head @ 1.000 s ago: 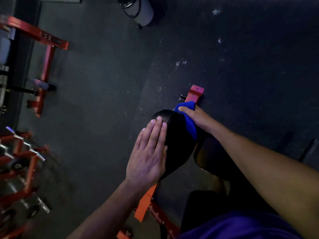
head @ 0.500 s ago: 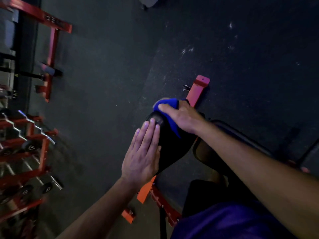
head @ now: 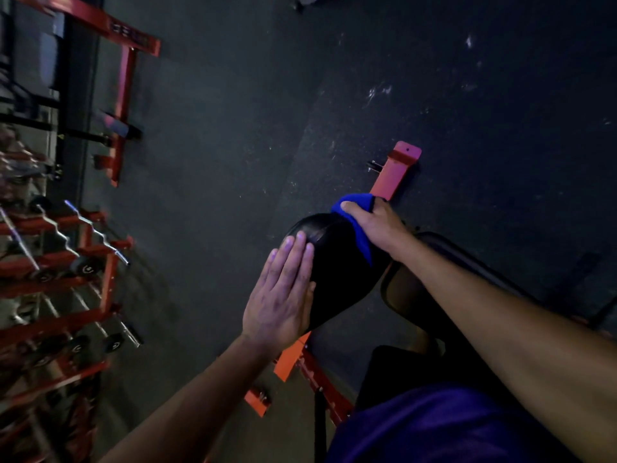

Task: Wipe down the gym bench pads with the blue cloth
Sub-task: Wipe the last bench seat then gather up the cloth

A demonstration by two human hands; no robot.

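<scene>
Head view: right hand (head: 375,225) pinches the blue cloth (head: 357,213) against the far end of the black pad (head: 337,272). Left hand (head: 283,295), fingers straight and together, braces the pad's left side. Pad's long axis runs toward the person; unwiped surface probably lies nearer.

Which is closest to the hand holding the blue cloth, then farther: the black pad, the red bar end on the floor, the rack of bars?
From the right hand:
1. Black bench pad, touching, beneath.
2. Red frame bar end, just beyond.
3. Red barbell rack, far left.
</scene>
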